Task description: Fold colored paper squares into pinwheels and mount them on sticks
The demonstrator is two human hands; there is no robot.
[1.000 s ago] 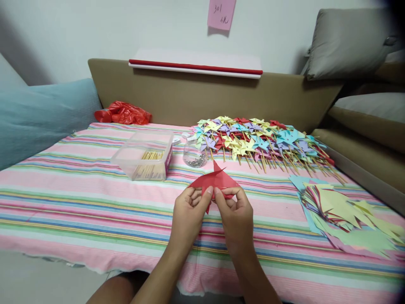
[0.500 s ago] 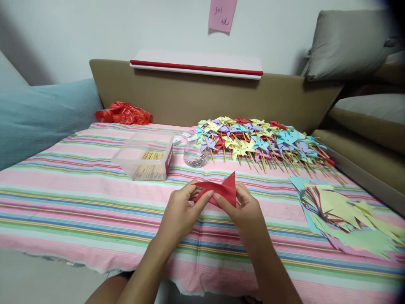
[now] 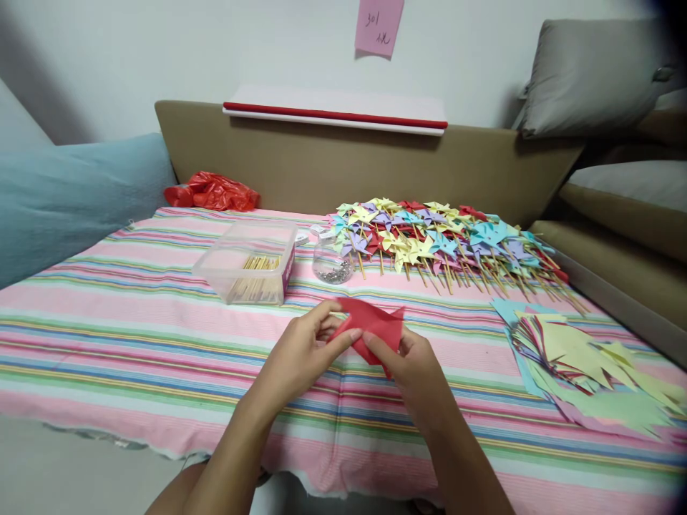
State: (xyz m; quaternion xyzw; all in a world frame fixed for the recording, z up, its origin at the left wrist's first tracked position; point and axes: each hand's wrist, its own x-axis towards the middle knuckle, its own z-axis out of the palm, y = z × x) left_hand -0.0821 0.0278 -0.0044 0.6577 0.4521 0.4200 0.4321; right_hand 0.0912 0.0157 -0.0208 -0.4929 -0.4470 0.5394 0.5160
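Observation:
A red paper piece [image 3: 376, 330], cut and partly bent, is held up between both hands over the striped cloth. My left hand [image 3: 314, 340] pinches its left side, thumb on the near face and fingers behind. On the right edge, my right hand [image 3: 411, 357] grips the same sheet with its thumb close to the left thumb tip. The fingers behind the paper are partly hidden. Beyond the hands stand a round clear container [image 3: 333, 268] of small metal bits and a clear plastic box [image 3: 215, 270] of thin wooden sticks.
Many-coloured paper pinwheels on sticks [image 3: 443, 239] lie heaped at the back right. Cut paper sheets [image 3: 595, 357] are stacked at the right. A red plastic bag [image 3: 215, 193] rests at the back left, before a brown backboard [image 3: 300, 157]. Striped cloth [image 3: 134, 343] covers the surface.
The red paper has been turned and bent: its upright point at the right has come down, and more of its face shows. The left hand has shifted slightly; both still grip it.

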